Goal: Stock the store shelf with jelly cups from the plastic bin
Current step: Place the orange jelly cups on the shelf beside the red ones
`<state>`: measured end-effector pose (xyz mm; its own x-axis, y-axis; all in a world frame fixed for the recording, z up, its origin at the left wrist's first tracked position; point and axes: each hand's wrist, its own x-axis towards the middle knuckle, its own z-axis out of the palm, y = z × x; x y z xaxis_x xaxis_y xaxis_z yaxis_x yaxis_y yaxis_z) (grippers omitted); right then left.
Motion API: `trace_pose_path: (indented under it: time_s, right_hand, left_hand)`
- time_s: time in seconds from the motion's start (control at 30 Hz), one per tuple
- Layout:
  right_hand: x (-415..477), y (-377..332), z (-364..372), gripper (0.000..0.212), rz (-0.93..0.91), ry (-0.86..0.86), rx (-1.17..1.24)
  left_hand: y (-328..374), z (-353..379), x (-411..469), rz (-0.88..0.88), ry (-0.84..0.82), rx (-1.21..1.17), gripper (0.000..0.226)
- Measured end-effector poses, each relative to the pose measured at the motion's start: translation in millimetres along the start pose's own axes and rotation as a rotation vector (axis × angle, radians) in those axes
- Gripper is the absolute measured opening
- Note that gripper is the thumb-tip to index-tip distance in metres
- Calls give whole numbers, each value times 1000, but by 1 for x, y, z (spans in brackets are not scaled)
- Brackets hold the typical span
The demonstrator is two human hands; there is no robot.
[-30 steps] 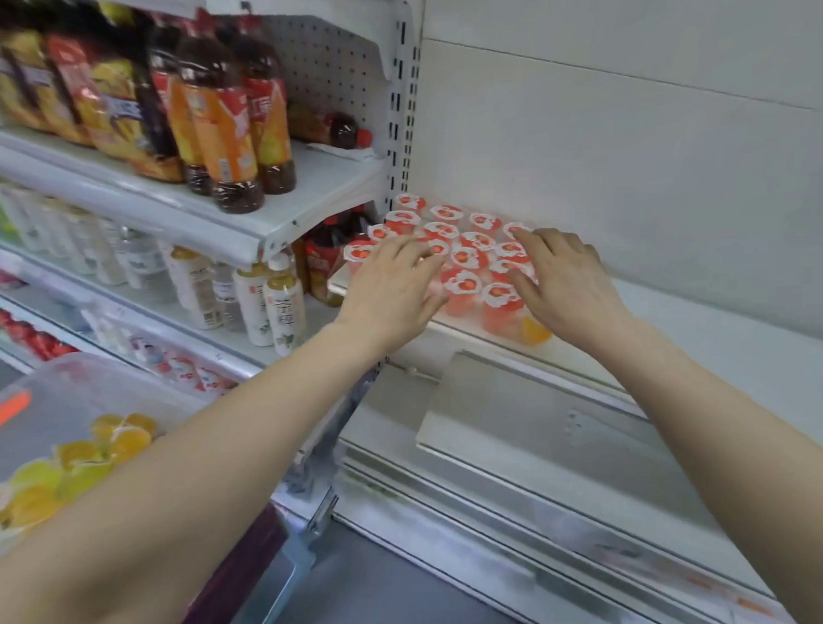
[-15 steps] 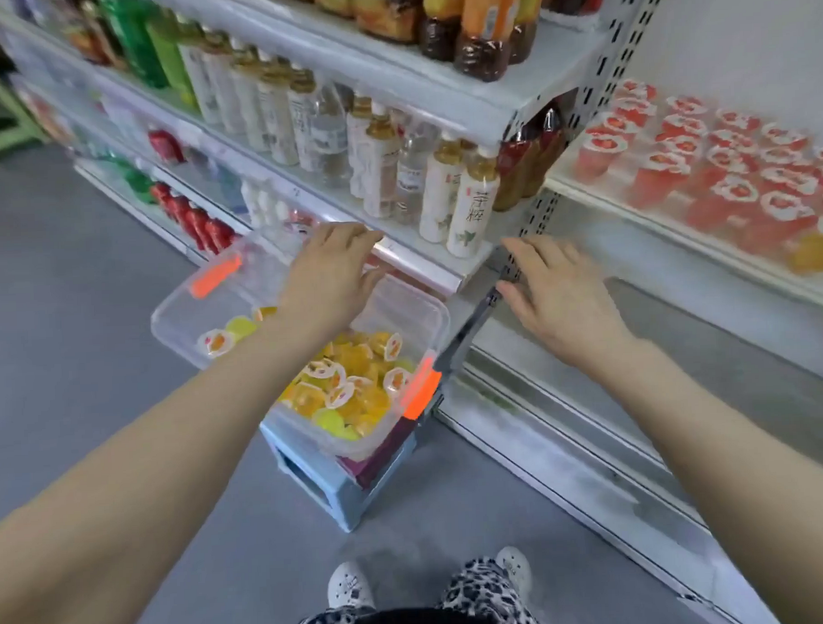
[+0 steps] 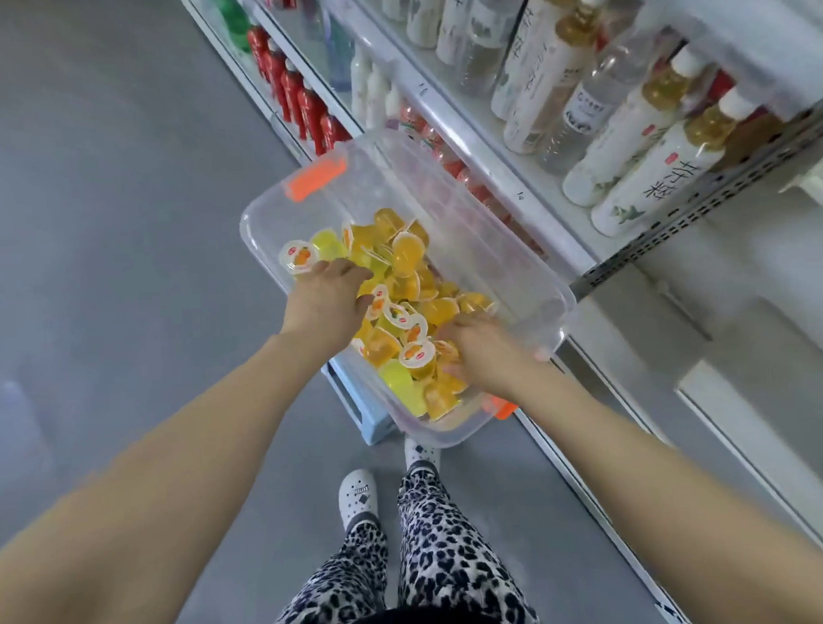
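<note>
Now | both hands down in the bin | left hand loosely spread on the cups, right hand curled among them, grip unclear | cups directly under both palms, bin's long axis running away from them | neither nearer

Both grips sit in the bin, the left hand and right hand on the jelly cups. The shelf of bottles stands to their right. The stool lies under the bin.

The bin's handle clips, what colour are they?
Bright orange clips on the clear bin, seen in the head view.
</note>
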<state>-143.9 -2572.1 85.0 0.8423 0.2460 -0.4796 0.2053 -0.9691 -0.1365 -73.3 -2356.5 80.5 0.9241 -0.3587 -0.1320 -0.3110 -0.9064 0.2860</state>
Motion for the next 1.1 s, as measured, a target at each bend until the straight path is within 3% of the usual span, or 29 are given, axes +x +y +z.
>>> trace_pose_path:
  time_s: [0.17, 0.4, 0.57, 0.73, 0.87, 1.1]
  right_hand:
    - [44, -12, 18, 54, -125, -129, -160]
    - [61, -21, 37, 41, -190, -36, -266]
    - [57, -12, 27, 49, -165, -40, -67]
    - [39, 16, 8, 57, -10, 197, 258]
    - [26, 27, 5, 58, 64, 287, 277]
    - [22, 27, 8, 47, 142, 320, 371]
  left_hand:
    - [-3, 7, 5, -25, 60, -7, 33]
    - [-6, 10, 4, -42, 76, 2, 31]
    - [-5, 8, 8, -40, -22, 76, 37]
    - [-5, 6, 36, 64, -252, 238, 50]
    - [-2, 16, 59, 134, -407, 358, 51]
    - [-3, 31, 76, 148, -500, 392, 65]
